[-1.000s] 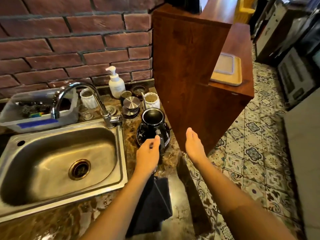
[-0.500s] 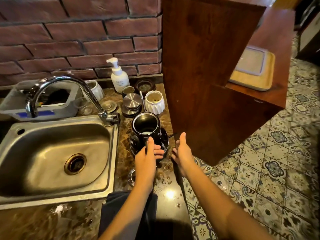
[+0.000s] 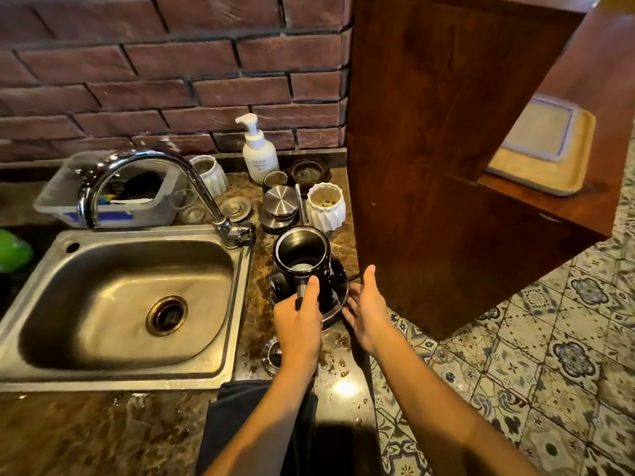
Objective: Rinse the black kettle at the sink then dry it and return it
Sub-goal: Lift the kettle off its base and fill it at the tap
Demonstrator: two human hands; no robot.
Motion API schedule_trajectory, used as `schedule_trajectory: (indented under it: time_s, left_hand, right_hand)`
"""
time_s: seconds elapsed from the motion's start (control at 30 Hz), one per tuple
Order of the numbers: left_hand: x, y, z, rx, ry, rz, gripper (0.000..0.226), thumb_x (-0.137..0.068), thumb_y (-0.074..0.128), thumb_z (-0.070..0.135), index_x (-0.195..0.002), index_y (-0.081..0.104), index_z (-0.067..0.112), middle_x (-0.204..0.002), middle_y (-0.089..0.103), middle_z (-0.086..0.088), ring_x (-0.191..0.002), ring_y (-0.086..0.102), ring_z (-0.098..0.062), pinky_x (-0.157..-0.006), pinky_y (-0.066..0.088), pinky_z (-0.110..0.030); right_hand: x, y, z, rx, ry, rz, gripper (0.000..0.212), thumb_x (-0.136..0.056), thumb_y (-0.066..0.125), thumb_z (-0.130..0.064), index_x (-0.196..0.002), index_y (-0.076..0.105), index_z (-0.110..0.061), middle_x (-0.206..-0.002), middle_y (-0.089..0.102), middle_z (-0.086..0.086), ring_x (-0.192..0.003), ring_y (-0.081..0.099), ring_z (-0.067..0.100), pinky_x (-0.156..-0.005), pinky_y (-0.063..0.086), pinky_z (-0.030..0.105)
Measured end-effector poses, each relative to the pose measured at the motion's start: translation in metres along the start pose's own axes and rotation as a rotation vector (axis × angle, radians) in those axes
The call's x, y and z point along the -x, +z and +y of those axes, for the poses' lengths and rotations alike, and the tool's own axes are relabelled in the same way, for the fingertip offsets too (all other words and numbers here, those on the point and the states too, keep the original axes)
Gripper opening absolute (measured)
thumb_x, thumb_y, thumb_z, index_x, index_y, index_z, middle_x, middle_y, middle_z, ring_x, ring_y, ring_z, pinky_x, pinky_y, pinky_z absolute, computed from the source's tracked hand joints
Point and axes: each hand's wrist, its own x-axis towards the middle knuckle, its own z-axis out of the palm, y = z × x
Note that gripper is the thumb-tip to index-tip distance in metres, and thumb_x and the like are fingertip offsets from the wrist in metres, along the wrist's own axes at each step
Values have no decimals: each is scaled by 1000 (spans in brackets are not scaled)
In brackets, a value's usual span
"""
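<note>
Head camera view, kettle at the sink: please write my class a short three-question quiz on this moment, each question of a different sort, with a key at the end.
1. True or false: the black kettle has its lid on.
2. Multiple choice: which hand grips the kettle's handle? A. the left hand B. the right hand C. both hands
3. Short answer: is water running from the faucet into the sink?

Key
1. False: the kettle is open, and its inside shows from above.
2. A: the left hand is closed on the handle; the right hand is open beside the kettle's base.
3. No: no stream shows under the spout.
</note>
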Motion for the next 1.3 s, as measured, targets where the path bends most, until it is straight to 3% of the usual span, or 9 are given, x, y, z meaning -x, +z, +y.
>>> schedule_trajectory:
  time_s: [0.13, 0.27, 0.4, 0.5, 0.63, 0.87, 0.93, 1.1, 1.3]
  left_hand:
    - [1, -1, 2, 0, 34, 7, 53, -89, 62, 47, -43, 47, 27, -43, 43, 10, -43, 38, -14, -48, 31, -29]
    - [4, -4, 6, -13, 68, -26, 54, -87, 61, 54, -42, 47, 27, -42, 42, 10, -41, 38, -12, -48, 30, -28]
    - [5, -7, 20, -30, 104, -68, 55, -89, 62, 53, -41, 47, 30, -41, 40, 12, -40, 35, -9, -47, 28, -26]
    - [7, -14, 28, -68, 153, -77, 54, -90, 60, 54, -41, 49, 31, -40, 42, 13, -40, 37, -6, -48, 29, -26]
    - [13, -23, 40, -69, 182, -93, 54, -89, 58, 54, -41, 51, 32, -39, 44, 14, -39, 38, -4, -47, 29, -25]
    - [25, -38, 58, -56, 241, -86, 50, -90, 58, 51, -44, 61, 34, -41, 51, 17, -39, 45, 2, -44, 33, -11]
    - [28, -43, 64, -54, 258, -85, 50, -94, 58, 44, -45, 63, 35, -41, 52, 17, -38, 46, 3, -44, 33, -9]
    - [36, -59, 81, -26, 262, -66, 50, -92, 59, 48, -43, 60, 35, -41, 50, 17, -39, 46, 2, -44, 33, -10]
    - [44, -85, 97, -8, 255, -73, 54, -91, 59, 53, -42, 49, 32, -41, 43, 13, -39, 38, -6, -47, 28, -25]
  right_hand:
    - [7, 3, -6, -2, 7, 7, 58, -95, 32, -70, -97, 66, -23, -88, 74, -9, -81, 69, 3, -64, 52, 21]
    - [11, 4, -9, -14, 8, 5, 60, -95, 32, -70, -100, 66, -20, -90, 73, -6, -85, 67, 6, -70, 52, 24]
    - [18, 4, -10, -75, 13, -45, 73, -95, 33, -69, -135, 56, -12, -126, 67, 5, -115, 63, 19, -79, 52, 27]
    - [26, 6, -11, -137, 17, -47, 79, -95, 35, -69, -142, 48, -6, -141, 57, 13, -124, 58, 26, -81, 53, 31]
    - [36, 10, -13, -183, 35, -80, 80, -95, 36, -68, -140, 49, -4, -140, 56, 13, -124, 57, 28, -75, 53, 31]
    - [53, 20, -17, -167, 33, -143, 80, -94, 38, -69, -139, 51, -4, -138, 59, 17, -124, 59, 32, -107, 47, 45]
    - [60, 24, -19, -171, 26, -151, 80, -95, 39, -68, -140, 50, -3, -138, 59, 18, -125, 58, 33, -109, 45, 47]
    - [80, 39, -22, -155, -9, -164, 79, -95, 40, -67, -136, 53, -1, -132, 63, 19, -119, 63, 33, -106, 48, 47]
    - [105, 60, -22, -133, -19, -187, 73, -94, 41, -67, -124, 58, -3, -123, 67, 19, -112, 66, 33, -97, 54, 44]
